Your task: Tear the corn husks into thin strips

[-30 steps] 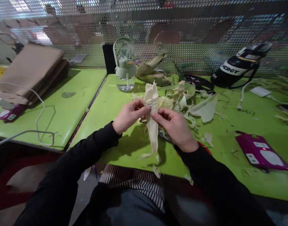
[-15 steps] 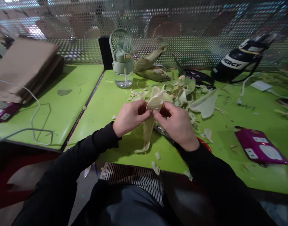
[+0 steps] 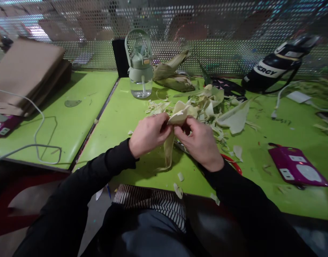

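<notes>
My left hand (image 3: 148, 134) and my right hand (image 3: 200, 141) meet above the green table (image 3: 121, 117), both pinching one pale corn husk strip (image 3: 177, 116). The strip's top is folded over between my fingertips and its lower end hangs down to the table (image 3: 167, 151). Behind my hands lies a heap of torn husk pieces (image 3: 212, 107). Red-handled scissors (image 3: 232, 162) lie partly under my right wrist. Small husk scraps (image 3: 178, 189) sit near the front edge.
A clear water bottle with a pale green lid (image 3: 140, 69) stands at the back, with unhusked corn (image 3: 174, 76) beside it. A magenta power strip (image 3: 297, 166) lies at right, a black bag (image 3: 276, 66) behind it. Brown paper bags (image 3: 27, 76) and a white cable (image 3: 38, 132) occupy the left table.
The husk strip stood upright between my fingers a second ago; its top is now folded down and bunched between both hands. My hands have drawn slightly closer together.
</notes>
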### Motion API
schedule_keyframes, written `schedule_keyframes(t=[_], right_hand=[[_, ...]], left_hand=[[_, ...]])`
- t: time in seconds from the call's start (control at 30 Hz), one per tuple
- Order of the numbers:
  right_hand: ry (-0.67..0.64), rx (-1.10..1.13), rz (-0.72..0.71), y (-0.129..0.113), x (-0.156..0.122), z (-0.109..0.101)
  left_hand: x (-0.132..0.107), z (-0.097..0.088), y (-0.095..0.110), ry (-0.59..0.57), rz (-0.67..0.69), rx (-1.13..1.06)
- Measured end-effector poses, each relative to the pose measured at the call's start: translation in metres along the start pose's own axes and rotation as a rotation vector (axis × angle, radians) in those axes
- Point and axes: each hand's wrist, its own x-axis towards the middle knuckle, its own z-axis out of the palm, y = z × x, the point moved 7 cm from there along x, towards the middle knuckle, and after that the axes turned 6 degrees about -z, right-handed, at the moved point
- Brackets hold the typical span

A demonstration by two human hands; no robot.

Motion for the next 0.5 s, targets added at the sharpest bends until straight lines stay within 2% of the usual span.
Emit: schedule_keyframes(t=[0.37, 0.5], right_hand=[[-0.011, -0.048, -0.034, -0.001, -0.003, 0.003], [0.0, -0.052, -0.077, -0.003, -0.003, 0.002]], left_hand=[[0.005, 0.004, -0.004, -0.024, -0.024, -0.166], [0.005, 0.007, -0.011, -0.062, -0.133, -0.353]])
